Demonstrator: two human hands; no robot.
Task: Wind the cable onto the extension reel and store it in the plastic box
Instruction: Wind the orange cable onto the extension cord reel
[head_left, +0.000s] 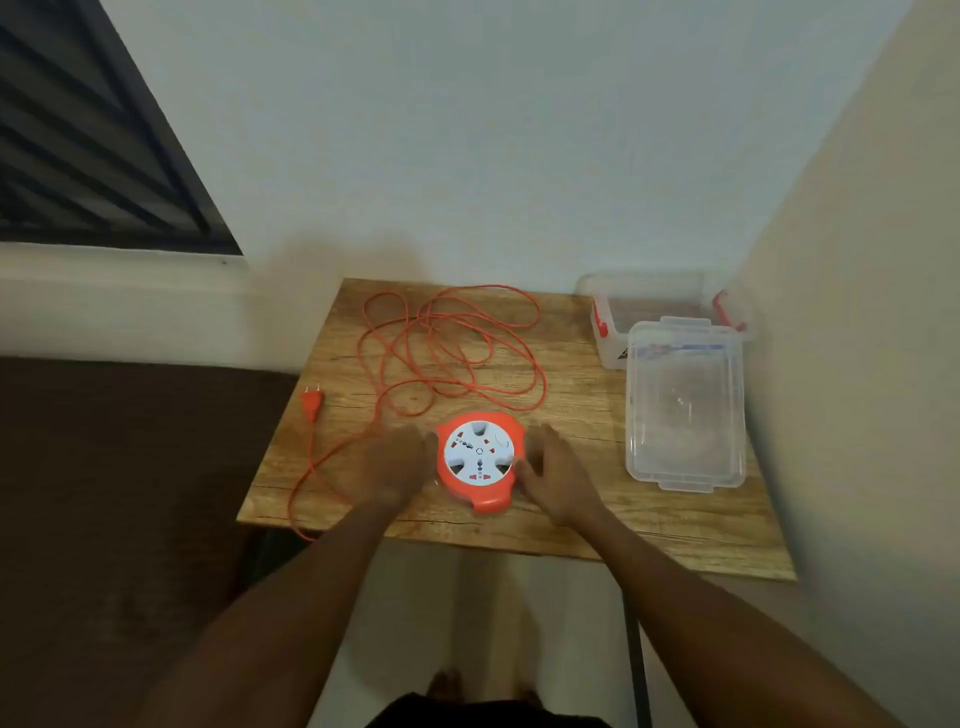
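Note:
An orange extension reel (479, 460) with a white socket face lies flat near the front of the wooden table (597, 415). My left hand (392, 467) sits against its left side and my right hand (550, 470) against its right side, fingers curved at the rim. The orange cable (452, 353) lies unwound in loose loops behind the reel; one strand hangs over the table's left edge. Its plug (312, 402) rests at the left edge. A clear plastic box (605, 332) with red latches stands at the back right, and its clear lid (685, 405) lies in front of it.
The table stands in a corner, with a white wall behind and another wall close on the right. A dark brown surface (130, 467) lies left of the table. Pale floor shows below the table's front edge.

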